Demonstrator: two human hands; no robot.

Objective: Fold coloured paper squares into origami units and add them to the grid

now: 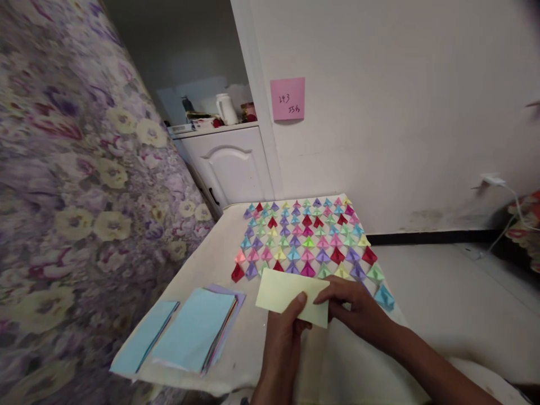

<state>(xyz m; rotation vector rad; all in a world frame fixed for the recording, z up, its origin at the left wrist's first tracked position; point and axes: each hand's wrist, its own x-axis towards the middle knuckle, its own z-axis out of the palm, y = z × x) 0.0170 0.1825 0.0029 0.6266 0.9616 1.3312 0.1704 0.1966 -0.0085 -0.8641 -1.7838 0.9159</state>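
A pale yellow sheet of paper point(282, 288), shaped as a long rectangle, is held above the near part of the table. My left hand point(289, 320) is closed on its lower edge, thumb on top and fingers beneath. At the sheet's right end, my right hand point(352, 301) pinches it, the index finger lying on the face and the thumb partly hidden. Just beyond the paper, rows of small folded paper pieces point(307, 242) in many colours cover the far part of the table.
A stack of coloured paper point(196, 329), light blue on top, lies on the table point(202, 247) at the left. Beside it is a narrower blue stack point(145, 334). A floral curtain point(101, 202) hangs along the left. A pink note point(288, 99) is on the wall behind.
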